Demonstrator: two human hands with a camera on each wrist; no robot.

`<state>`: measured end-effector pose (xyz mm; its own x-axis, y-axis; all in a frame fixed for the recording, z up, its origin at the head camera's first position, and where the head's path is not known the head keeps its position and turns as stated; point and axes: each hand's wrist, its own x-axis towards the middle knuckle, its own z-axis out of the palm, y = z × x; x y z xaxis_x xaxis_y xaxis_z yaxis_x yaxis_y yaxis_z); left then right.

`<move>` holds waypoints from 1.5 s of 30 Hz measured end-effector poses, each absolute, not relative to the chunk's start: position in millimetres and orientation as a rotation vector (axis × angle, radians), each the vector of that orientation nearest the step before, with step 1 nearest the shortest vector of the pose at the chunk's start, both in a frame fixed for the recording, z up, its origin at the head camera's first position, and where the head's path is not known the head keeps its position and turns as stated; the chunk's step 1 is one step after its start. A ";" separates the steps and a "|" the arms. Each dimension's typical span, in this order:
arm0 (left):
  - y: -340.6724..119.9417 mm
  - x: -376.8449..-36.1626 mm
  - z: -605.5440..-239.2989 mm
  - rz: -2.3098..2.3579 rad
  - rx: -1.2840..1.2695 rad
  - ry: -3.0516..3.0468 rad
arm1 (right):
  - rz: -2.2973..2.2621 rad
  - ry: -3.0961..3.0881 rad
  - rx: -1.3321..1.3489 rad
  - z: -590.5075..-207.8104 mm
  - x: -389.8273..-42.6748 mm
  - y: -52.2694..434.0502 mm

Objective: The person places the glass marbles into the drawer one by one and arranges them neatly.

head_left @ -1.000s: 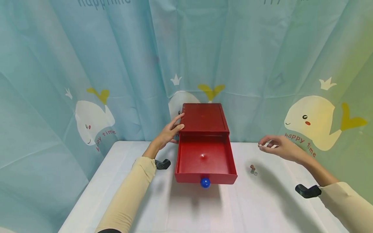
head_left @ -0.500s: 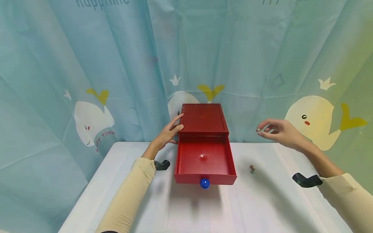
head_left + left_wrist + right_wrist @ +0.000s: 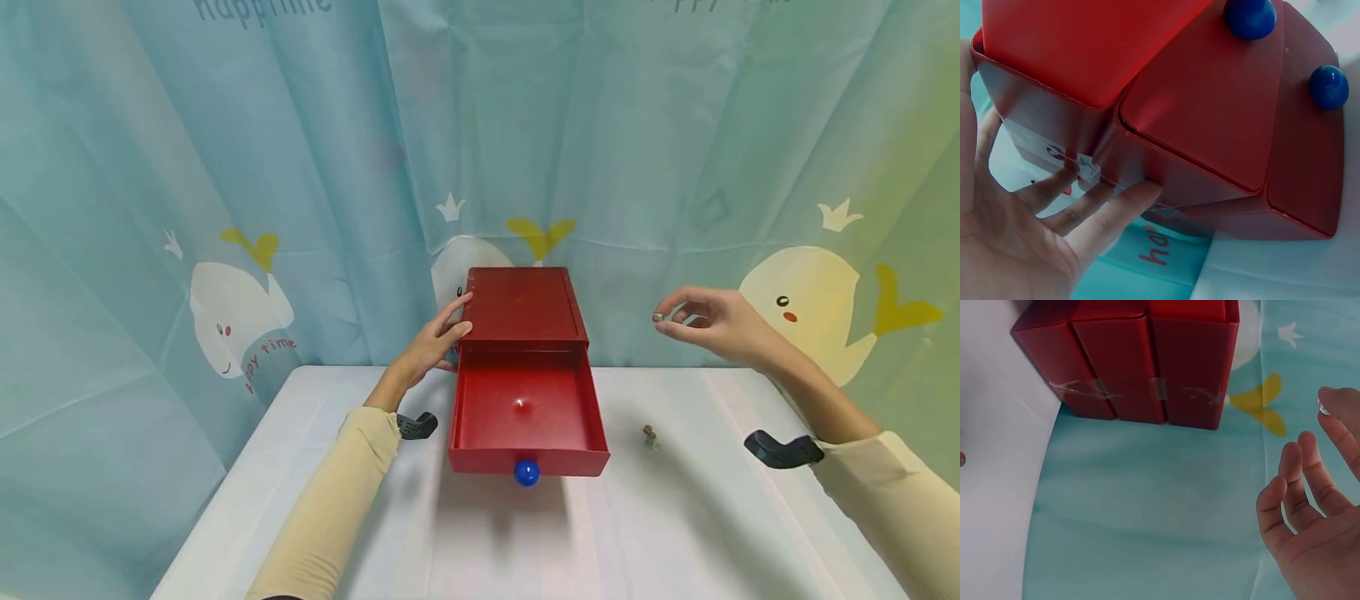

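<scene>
A red drawer unit (image 3: 521,304) stands on the table, and its top drawer (image 3: 487,461) is pulled out, with nothing visible on its floor. My left hand (image 3: 431,343) rests against the unit's left side, fingers spread, one fingertip at the top edge. In the left wrist view those fingers (image 3: 1129,203) lie fairly straight along the side wall. To the right of the unit, up in the air, my right hand (image 3: 716,321) pinches a small shiny bead (image 3: 657,317) between thumb and forefinger. The right wrist view shows only a sliver of this bead (image 3: 1323,407).
Several small brown and clear beads (image 3: 649,435) lie on the white table (image 3: 375,533), right of the drawer. Blue knobs (image 3: 1329,87) stick out from the drawer fronts. A teal curtain (image 3: 637,125) with whale prints hangs close behind the unit.
My right hand has risen and shifted slightly left with the bead, away from the beads on the table. The left hand and the drawer have stayed put.
</scene>
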<state>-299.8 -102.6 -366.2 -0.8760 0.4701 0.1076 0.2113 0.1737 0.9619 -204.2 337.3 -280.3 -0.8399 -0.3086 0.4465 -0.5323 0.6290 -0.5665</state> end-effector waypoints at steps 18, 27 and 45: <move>-102.0 -299.0 -367.7 1.792 0.658 2.219 | 1.018 -2.632 0.949 -253.3 -207.1 300.3; -101.8 -298.9 -366.3 1.789 0.661 2.230 | 1.042 -2.704 1.153 -238.7 -215.8 269.2; -102.8 -299.0 -366.1 1.792 0.668 2.223 | 0.959 -2.760 1.455 -232.3 -226.0 195.8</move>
<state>-299.0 -102.8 -366.1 -0.8754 0.4688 0.1180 0.2149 0.1587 0.9637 -226.0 195.8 -232.3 -0.5968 -0.7868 0.1576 -0.7149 0.4321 -0.5497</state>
